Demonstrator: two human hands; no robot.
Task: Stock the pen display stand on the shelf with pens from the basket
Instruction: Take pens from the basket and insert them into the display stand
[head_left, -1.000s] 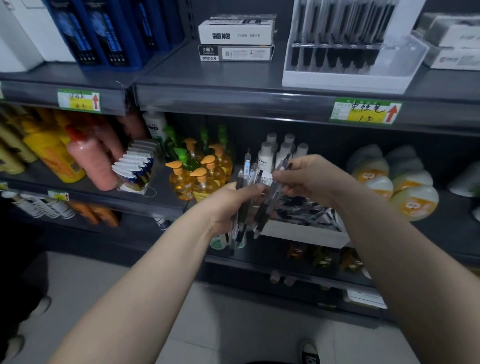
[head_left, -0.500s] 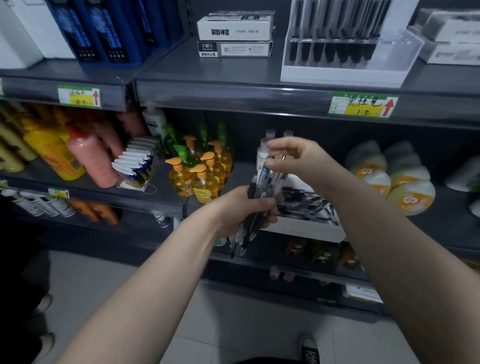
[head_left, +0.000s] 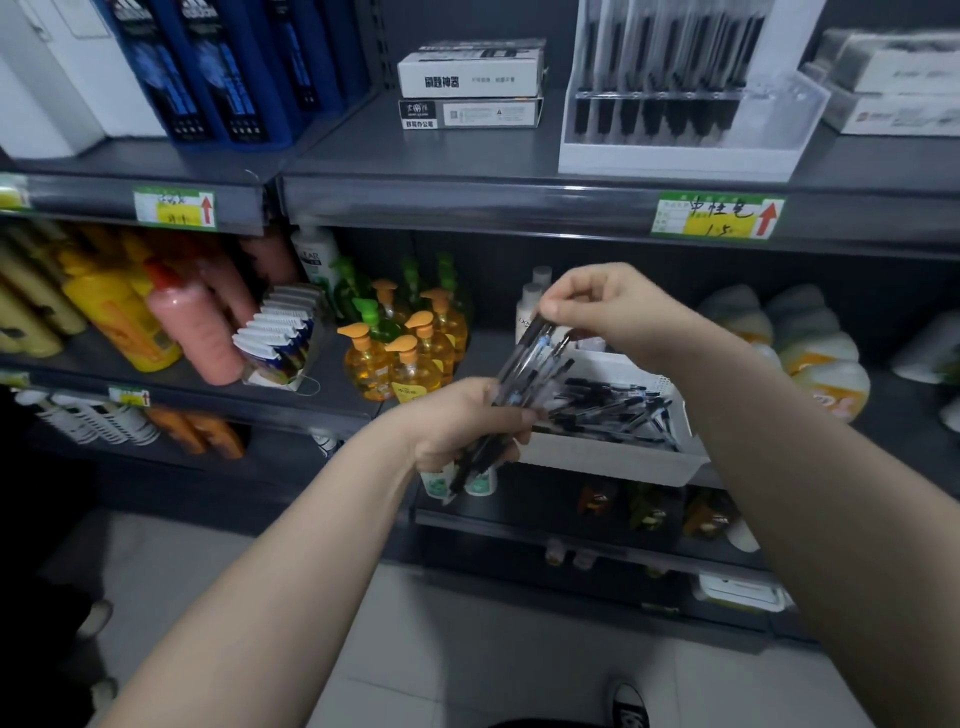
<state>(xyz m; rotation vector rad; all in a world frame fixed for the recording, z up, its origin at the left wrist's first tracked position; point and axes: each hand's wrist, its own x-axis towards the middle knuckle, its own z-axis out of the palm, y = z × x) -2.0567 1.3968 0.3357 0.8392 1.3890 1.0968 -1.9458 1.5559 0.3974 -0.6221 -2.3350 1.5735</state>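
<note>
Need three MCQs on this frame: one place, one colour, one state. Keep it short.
1. Where is the pen display stand?
A) on the floor
B) on the upper shelf, right of the stacked boxes
C) on the bottom shelf

2. What colour are the pump caps on the front soap bottles?
A) orange
B) blue
C) black

3. What is the left hand doing?
A) open, empty
B) flat on the shelf
C) gripping a bundle of pens

Answers: B, the stand sits beside the boxes up top. A, the front caps are orange. C, its fingers curl round the bundle, and the right hand pinches the bundle's top end.
</note>
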